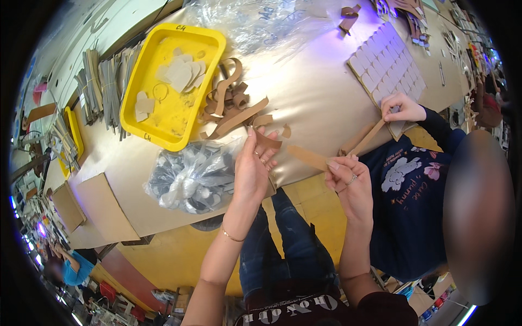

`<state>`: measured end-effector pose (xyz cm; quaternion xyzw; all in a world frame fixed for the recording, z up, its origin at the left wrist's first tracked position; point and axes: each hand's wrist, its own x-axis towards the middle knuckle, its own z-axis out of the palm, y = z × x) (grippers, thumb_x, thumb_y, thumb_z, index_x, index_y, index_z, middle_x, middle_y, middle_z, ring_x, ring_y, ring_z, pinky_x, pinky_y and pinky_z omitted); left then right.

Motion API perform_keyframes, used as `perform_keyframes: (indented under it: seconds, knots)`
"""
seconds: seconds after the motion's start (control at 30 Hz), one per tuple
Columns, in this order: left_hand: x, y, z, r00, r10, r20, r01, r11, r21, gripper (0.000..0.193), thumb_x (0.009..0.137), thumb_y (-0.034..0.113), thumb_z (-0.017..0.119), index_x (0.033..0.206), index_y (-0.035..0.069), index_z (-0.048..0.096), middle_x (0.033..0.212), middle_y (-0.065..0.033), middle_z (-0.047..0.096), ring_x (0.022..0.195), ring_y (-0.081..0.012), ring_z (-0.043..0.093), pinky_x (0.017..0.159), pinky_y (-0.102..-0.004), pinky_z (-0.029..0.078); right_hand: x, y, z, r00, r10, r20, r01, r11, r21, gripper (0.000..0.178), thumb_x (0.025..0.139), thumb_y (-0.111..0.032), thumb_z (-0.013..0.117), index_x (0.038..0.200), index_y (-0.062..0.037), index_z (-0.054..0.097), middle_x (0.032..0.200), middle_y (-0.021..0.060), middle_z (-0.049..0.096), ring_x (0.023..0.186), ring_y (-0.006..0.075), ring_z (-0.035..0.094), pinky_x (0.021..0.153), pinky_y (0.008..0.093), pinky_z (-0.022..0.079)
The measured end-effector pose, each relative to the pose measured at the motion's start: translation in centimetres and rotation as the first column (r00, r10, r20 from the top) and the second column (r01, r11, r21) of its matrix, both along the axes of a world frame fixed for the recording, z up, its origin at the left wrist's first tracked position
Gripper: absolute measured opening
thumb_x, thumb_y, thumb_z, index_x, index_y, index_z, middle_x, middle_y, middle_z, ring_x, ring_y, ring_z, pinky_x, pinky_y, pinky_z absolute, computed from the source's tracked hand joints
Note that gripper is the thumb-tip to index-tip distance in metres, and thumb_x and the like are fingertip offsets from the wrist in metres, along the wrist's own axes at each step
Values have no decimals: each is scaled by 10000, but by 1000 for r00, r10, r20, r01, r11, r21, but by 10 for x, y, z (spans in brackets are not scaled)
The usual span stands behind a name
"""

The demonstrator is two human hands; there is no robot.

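We pinch a brown strip [305,156] between both hands above the worktop [315,92] edge: left hand [253,171] gripping its curled end, right hand [348,182] the other. By our judgement we are early on: a heap of strips [231,103] beside the yellow tray [171,87] waits, untouched.

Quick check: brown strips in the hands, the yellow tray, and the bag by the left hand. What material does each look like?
Brown strip, held by both hands: likely leather or leatherette; matte, bends softly, loose ones curl.
Yellow tray: looks like moulded plastic; glossy, rounded rim.
Bag: thin clear plastic film; crinkled, knotted, grey pieces showing through. Their material I cannot tell.
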<state>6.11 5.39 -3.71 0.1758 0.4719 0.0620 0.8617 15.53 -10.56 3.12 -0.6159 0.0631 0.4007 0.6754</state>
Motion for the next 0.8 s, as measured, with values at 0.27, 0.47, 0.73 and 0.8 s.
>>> perform_keyframes:
  seconds: [0.27, 0.47, 0.73, 0.8]
  knots:
    - [-25, -33, 50, 993, -76, 92, 109, 886, -451, 497, 970, 410, 468, 1268, 12, 460, 1188, -152, 561, 1176, -264, 504, 956, -375, 425, 2, -4, -5, 981, -54, -186, 84, 984, 155, 154, 879, -80, 613, 940, 52, 664, 711, 68, 616, 625, 121, 530, 592, 218, 408]
    - [-10, -19, 62, 941, -224, 255, 201, 973, 116, 407, 975, 240, 502, 1319, 30, 448, 1295, -132, 532, 1184, -222, 524, 964, -380, 437, -3, 3, 6, 791, 380, 479, -269, 920, -285, 148, 814, -17, 666, 958, 15, 679, 751, 39, 615, 674, 128, 542, 736, 291, 417]
    - [-7, 10, 63, 955, -131, 266, 104, 988, 113, 431, 951, 105, 531, 1347, 1, 396, 1288, -145, 539, 1169, -214, 542, 940, -321, 442, -8, 15, 20, 305, 521, 797, -169, 853, -493, 266, 732, 13, 715, 992, -39, 696, 870, 67, 609, 703, 161, 541, 749, 319, 397]
    - [-6, 11, 64, 959, -116, 257, 82, 987, 141, 425, 959, 100, 506, 1348, -17, 382, 1308, -177, 515, 1189, -245, 531, 967, -343, 438, -9, 16, 17, 315, 510, 801, -151, 860, -488, 279, 729, 16, 719, 1002, -39, 694, 873, 64, 609, 706, 162, 543, 737, 310, 394]
